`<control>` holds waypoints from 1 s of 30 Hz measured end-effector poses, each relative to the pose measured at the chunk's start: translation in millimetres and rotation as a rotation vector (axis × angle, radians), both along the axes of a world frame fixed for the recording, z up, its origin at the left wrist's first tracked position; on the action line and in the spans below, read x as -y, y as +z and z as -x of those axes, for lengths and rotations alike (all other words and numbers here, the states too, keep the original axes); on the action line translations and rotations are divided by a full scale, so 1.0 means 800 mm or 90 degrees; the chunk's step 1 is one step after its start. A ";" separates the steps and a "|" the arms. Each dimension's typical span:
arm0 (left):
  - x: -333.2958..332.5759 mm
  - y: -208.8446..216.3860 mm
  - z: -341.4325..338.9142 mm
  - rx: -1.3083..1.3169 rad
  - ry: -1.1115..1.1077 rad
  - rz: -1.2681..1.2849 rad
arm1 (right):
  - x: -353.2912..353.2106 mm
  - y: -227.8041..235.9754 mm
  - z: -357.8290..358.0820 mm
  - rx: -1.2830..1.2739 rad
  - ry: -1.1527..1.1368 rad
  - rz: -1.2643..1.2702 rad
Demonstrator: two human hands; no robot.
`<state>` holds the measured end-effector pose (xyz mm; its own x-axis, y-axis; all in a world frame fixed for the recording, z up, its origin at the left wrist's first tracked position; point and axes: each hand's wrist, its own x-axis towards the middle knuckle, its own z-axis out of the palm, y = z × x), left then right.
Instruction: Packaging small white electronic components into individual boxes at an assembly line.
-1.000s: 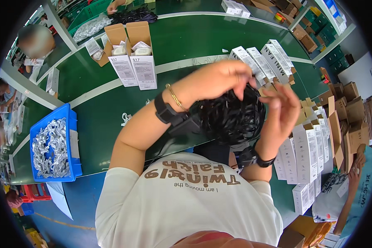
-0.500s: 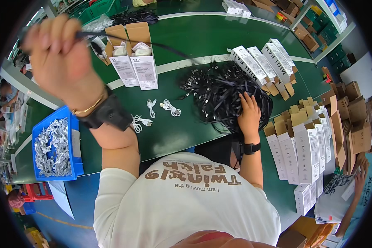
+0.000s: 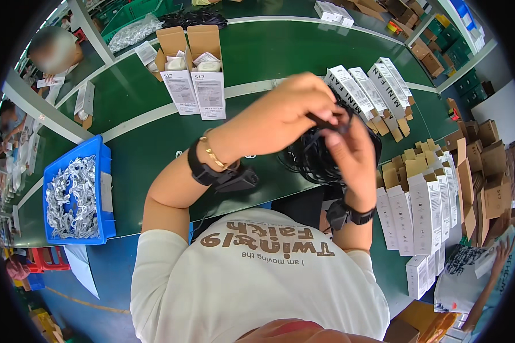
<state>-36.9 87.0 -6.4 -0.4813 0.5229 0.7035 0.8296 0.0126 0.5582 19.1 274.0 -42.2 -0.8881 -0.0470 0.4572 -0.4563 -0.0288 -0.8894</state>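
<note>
Above the black pile my two hands meet. My left hand (image 3: 306, 108) is closed in a pinch on a thin black strap (image 3: 324, 123). My right hand (image 3: 353, 154) faces it, thumb and fingers closed on the same strap; motion blurs the fingertips somewhat. Under and behind them lies a tangled heap of black straps (image 3: 303, 157), partly covered by both hands. My left forearm crosses the table and hides most of the small white cables, of which only bits show beside the wrist.
Two open white cartons (image 3: 208, 94) with packed items stand at the back. A blue bin (image 3: 107, 197) of coiled white cables sits left. Flat-lying white boxes (image 3: 357, 94) are behind the heap; upright open cartons (image 3: 423, 211) crowd the right. Other people are at the edges.
My left hand, raised at the upper left with a strap stretched from it, has come down and right to the heap. My right hand has lifted off the heap to meet it.
</note>
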 end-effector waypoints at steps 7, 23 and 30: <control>0.010 -0.021 0.011 0.205 -0.020 -0.016 | 0.016 0.030 0.018 0.061 0.084 -0.086; 0.091 -0.038 0.003 0.635 -0.246 -0.145 | 0.009 0.060 0.050 -0.317 0.017 0.183; 0.134 -0.040 -0.004 0.599 -0.126 0.003 | -0.016 0.050 0.056 -0.471 -0.463 -0.263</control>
<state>-34.1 -20.6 -38.7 -0.7504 0.6570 0.0720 0.0289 -0.0763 0.9967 -25.8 286.4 -2.1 -0.2818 0.1021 0.9540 -0.6651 0.6958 -0.2710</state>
